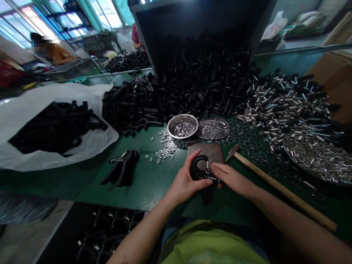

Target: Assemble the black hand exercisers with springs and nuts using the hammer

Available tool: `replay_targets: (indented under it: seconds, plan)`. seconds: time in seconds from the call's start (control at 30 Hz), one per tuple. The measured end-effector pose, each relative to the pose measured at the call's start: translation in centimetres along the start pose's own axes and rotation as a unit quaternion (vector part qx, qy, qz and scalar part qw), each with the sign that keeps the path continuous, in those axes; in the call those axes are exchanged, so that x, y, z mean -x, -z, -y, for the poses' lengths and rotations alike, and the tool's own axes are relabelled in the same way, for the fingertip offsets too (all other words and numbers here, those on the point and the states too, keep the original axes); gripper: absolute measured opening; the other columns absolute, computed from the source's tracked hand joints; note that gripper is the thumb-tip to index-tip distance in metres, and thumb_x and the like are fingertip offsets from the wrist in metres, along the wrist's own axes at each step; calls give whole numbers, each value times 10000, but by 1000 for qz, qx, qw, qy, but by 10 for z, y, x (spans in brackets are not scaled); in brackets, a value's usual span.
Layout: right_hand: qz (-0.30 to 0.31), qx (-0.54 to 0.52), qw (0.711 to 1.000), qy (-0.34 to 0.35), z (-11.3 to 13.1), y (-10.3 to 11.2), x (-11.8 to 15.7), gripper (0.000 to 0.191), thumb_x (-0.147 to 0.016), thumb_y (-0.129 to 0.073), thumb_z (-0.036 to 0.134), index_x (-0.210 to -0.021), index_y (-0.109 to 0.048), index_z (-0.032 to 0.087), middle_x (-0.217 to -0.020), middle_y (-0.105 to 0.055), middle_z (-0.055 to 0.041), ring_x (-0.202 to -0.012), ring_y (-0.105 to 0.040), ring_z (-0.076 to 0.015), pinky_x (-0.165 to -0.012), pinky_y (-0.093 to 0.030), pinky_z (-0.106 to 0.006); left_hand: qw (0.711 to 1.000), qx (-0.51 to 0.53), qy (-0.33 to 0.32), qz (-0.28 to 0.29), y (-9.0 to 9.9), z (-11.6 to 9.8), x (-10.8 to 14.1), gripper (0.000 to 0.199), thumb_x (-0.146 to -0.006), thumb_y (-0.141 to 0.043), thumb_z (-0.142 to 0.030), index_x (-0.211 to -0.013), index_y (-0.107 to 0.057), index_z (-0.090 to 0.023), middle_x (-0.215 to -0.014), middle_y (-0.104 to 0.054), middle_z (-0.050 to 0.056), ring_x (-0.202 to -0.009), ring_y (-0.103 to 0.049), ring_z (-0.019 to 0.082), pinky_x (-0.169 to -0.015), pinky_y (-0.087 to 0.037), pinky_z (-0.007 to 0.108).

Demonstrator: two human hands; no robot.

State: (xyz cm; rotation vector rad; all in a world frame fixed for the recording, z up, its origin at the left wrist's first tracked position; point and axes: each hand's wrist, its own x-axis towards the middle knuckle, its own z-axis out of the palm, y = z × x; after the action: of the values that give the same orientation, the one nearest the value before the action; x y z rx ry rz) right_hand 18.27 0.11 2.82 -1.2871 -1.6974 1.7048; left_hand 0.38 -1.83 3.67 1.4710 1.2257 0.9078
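Note:
My left hand (183, 183) is closed around a curved black plastic clamp part (195, 168), holding it above the front of the green bench. At the right side of that part, the fingers of my right hand (229, 178) pinch a silver coil spring (208, 167). The spring stands roughly upright against the clamp part. Just behind my hands lies a flat metal plate (218, 151). A hammer (264, 172) with a wooden handle rests to the right, its head near the plate. Left of my hands, an assembled black spring clamp (122, 168) sits on the bench.
Metal nuts (166, 149) lie scattered beside a steel bowl (183, 126) and an oval tray (213, 128) of small hardware. Black clamp parts (203, 84) are heaped behind. Springs with bolts (286, 99) pile up at right. A white sack (90, 152) stands left; co-workers sit beyond.

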Motion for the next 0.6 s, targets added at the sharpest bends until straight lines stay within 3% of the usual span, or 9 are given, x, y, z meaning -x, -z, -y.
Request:
replay_targets:
  seconds: [0.07, 0.2, 0.43, 0.6]
  plan:
    - [-9, 16, 1000, 8, 6, -3, -4, 384, -863, -453, 517, -913, -584, 159, -817, -620, -36, -705, -584, -149, -511, -441, -224, 1000, -6, 0, 9, -2, 3, 2, 843, -638, -772, -261, -1359, -334, -273, -1239, -548, 50, -1113, -542, 239, -954, -436, 366]
    - [-114, 166, 978, 55, 16, -14, -5, 249, -889, -454, 386, -769, -503, 174, -769, -592, -32, -743, -563, -159, -643, -420, -267, 999, 24, -3, -41, -9, 13, 9, 789, -679, -745, -303, -1337, -313, -260, -1231, -545, 47, -1092, -553, 209, -961, -432, 354]
    - [-42, 398, 910, 108, 11, -19, 2, 265, -942, -315, 305, -909, -534, 160, -887, -621, -101, -821, -600, -210, -696, -403, -310, 999, -42, -26, 9, -7, 22, 15, 777, -621, -774, -266, -1282, -365, -248, -1173, -572, 46, -1048, -579, 215, -901, -457, 334]
    - [6, 463, 885, 56, 15, 1, -16, 352, -941, -327, 374, -925, -593, 145, -897, -669, -118, -837, -635, -234, -711, -415, -320, 994, -94, -12, 49, -3, 30, -10, 705, -662, -752, -327, -1261, -394, -224, -1090, -606, 42, -962, -596, 197, -834, -473, 319]
